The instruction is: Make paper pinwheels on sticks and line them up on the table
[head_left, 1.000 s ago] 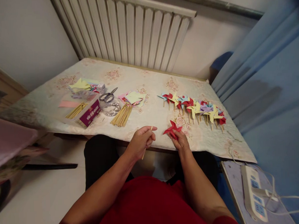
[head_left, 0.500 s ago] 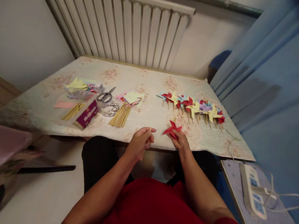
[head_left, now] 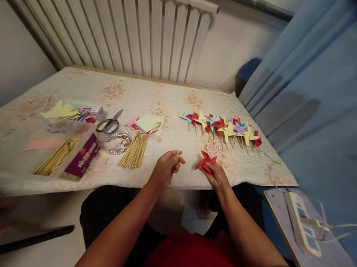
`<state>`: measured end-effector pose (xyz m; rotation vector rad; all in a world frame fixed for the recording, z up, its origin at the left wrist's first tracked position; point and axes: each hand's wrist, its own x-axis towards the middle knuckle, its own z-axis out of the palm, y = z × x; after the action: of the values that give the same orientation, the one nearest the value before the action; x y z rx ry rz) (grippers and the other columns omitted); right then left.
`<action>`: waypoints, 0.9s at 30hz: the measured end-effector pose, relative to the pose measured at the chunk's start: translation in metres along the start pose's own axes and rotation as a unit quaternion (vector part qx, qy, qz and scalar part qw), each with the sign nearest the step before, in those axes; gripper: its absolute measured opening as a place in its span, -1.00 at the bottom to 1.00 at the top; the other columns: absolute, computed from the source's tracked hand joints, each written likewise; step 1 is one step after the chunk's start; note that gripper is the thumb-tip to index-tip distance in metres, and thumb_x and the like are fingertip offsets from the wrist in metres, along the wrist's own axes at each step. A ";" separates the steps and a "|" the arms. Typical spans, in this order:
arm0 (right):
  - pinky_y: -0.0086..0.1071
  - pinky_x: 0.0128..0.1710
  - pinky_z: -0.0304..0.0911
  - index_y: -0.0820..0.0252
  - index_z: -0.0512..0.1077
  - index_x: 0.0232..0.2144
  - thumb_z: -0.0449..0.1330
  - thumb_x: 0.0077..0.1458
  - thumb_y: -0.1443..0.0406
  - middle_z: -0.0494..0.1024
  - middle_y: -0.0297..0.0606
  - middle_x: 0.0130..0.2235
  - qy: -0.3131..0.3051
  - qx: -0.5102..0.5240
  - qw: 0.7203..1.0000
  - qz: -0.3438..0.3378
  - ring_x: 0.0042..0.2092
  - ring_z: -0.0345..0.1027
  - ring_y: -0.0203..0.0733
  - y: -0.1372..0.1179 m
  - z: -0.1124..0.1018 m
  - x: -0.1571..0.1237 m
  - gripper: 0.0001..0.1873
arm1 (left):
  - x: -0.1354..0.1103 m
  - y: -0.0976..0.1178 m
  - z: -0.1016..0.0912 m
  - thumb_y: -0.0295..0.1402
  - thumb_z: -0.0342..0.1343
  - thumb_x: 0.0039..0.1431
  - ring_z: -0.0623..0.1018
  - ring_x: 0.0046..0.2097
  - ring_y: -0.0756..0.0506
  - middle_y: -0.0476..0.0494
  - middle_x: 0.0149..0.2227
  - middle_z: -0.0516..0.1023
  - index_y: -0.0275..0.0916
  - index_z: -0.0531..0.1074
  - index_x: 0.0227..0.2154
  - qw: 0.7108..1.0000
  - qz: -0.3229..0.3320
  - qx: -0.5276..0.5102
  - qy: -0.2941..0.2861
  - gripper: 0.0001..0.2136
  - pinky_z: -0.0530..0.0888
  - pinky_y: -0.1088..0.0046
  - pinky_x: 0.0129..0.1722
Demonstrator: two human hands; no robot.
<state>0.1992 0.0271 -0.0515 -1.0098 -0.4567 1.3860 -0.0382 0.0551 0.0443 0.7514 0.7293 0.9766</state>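
Observation:
My left hand [head_left: 169,166] is closed around a thin wooden stick [head_left: 177,154], whose top pokes out above the thumb. To its right, my right hand [head_left: 216,175] pinches a red paper pinwheel [head_left: 205,160] by its lower side; I cannot see a stick on it. The two hands are apart, near the table's front edge. Left of my left hand lies a bundle of wooden sticks [head_left: 133,151]. Just behind the bundle is a stack of coloured paper squares [head_left: 148,123]. A round clear dish [head_left: 116,141] of small shiny metal pieces stands beside the bundle.
Several finished pinwheels [head_left: 226,129] lie in rows at the right. Scissors [head_left: 109,123] rest against the dish. A clear box with a purple label [head_left: 82,156] holds more sticks at the left, before paper scraps [head_left: 62,111]. A power strip [head_left: 303,222] sits at the lower right.
The view has shifted and tilted, so the table appears nearer and its left part lower. Both hands keep the stick and the red pinwheel, with little movement between them.

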 end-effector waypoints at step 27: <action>-0.48 -0.45 0.31 0.19 0.50 -0.48 0.44 -0.24 0.31 0.53 -0.38 -0.48 -0.015 -0.219 0.973 -0.075 -0.48 0.34 -0.35 0.005 0.079 -0.021 -0.78 | 0.053 -0.008 -0.058 -0.37 0.31 -0.16 0.36 -0.53 0.09 0.06 -0.55 0.35 -0.29 0.37 -0.42 0.996 -0.036 -0.069 -0.039 -0.75 0.21 0.56 -0.54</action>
<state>0.1302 0.0317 -0.0072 -1.2797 -0.8700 1.1890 -0.0619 0.1128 -0.0034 0.6349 0.6105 0.9182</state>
